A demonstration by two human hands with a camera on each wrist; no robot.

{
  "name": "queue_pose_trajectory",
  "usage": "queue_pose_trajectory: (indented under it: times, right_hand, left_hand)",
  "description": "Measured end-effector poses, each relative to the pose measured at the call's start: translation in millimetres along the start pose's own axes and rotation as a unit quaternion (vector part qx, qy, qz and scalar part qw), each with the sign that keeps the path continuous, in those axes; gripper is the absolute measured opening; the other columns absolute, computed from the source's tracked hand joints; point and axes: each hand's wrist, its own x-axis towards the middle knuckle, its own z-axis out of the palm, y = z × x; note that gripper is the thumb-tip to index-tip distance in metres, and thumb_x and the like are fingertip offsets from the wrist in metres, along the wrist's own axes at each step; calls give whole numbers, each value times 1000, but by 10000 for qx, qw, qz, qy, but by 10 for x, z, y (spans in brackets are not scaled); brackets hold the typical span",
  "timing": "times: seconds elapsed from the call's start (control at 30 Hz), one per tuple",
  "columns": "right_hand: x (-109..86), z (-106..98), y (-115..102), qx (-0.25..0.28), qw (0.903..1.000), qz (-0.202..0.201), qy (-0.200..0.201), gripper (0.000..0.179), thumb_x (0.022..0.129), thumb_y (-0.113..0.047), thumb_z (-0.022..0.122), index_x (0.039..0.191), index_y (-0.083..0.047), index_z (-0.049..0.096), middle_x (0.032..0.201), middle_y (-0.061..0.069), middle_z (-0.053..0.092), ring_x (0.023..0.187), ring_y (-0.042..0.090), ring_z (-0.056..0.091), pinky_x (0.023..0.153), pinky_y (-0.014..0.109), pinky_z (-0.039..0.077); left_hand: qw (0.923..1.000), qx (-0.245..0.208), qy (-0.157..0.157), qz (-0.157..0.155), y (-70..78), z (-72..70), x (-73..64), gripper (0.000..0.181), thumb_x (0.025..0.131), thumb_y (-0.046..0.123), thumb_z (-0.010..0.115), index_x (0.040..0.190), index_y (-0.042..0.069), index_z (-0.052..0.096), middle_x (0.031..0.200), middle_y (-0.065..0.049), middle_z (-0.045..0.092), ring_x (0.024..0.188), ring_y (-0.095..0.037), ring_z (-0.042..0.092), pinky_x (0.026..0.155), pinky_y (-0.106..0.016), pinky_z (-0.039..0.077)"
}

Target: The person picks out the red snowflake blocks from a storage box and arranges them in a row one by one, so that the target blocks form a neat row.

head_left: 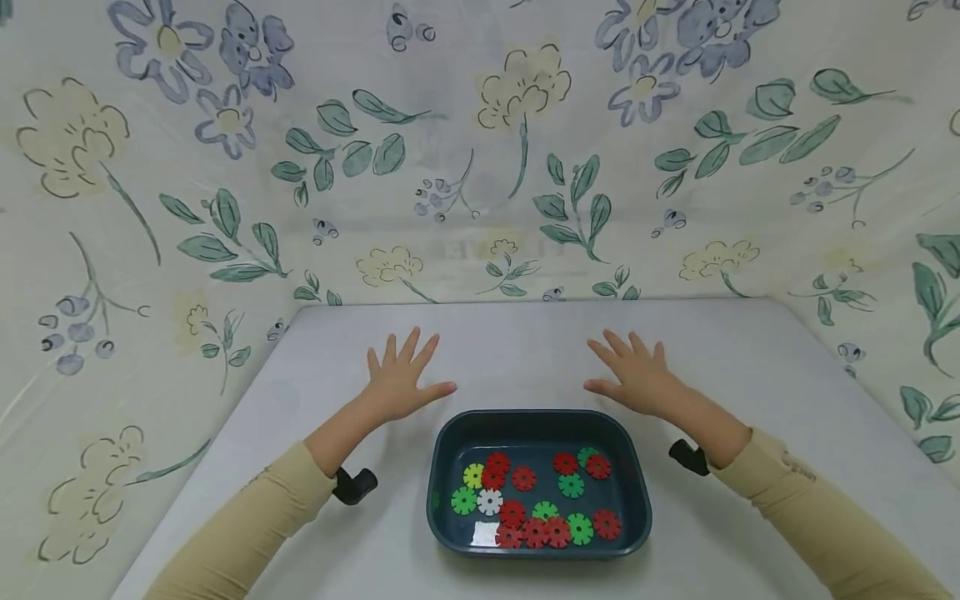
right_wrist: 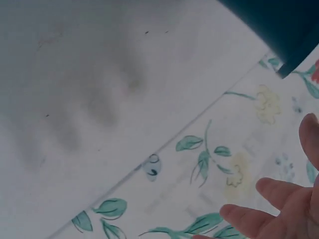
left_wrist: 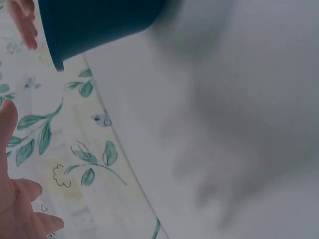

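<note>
No legible text anywhere.
Faint, pale-grey, letter-like shapes (head_left: 551,249) stand on the off-white, smooth cloth backdrop printed with flowers and green leaves (head_left: 450,200), low down near its middle, too washed out to spell. Both wrist views catch similar pale traces on that backdrop, equally unreadable. Small dark marks (head_left: 798,467) sit near the cuff of the beige long fabric right sleeve (head_left: 832,517), and similar ones on the beige long fabric left sleeve (head_left: 232,521); whether they are letters cannot be told.

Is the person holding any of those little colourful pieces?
No: the left hand and right hand are spread and empty, and the pieces lie in the tray.
</note>
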Motion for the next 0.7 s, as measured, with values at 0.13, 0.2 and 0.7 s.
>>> queue_pose_trajectory:
  times: [0.13, 0.2, 0.7]
  right_hand:
    - [-91, -34, -148, 256, 9987, -444, 40, 69, 86, -42, 58, 140, -5, 33, 144, 25, 29, 128, 51, 26, 96, 71, 14]
    - [-124, -54, -226, 349, 9970, -687, 49, 70, 85, -41, 60, 140, -5, 35, 143, 24, 32, 127, 47, 31, 96, 70, 17]
    - [-154, -133, -725, 850, 9801, -1721, -497, 70, 81, -37, 67, 140, -13, 37, 140, 13, 41, 124, 31, 44, 93, 47, 42]
  left_hand:
    - [9974, -443, -106, 562, -11, 52, -117, 84, 82, 53, 58, 147, 15, 20, 152, -18, 11, 134, -51, 4, 99, -70, 3]
    - [9931, -753, -197, 881, -34, 81, -161, 83, 83, 48, 60, 147, 15, 20, 152, -16, 13, 135, -49, 6, 101, -68, 8]
    - [9094, -2433, -1902, 2784, -214, 264, -303, 80, 75, 29, 74, 141, 8, 33, 151, -9, 24, 136, -33, 21, 101, -61, 24]
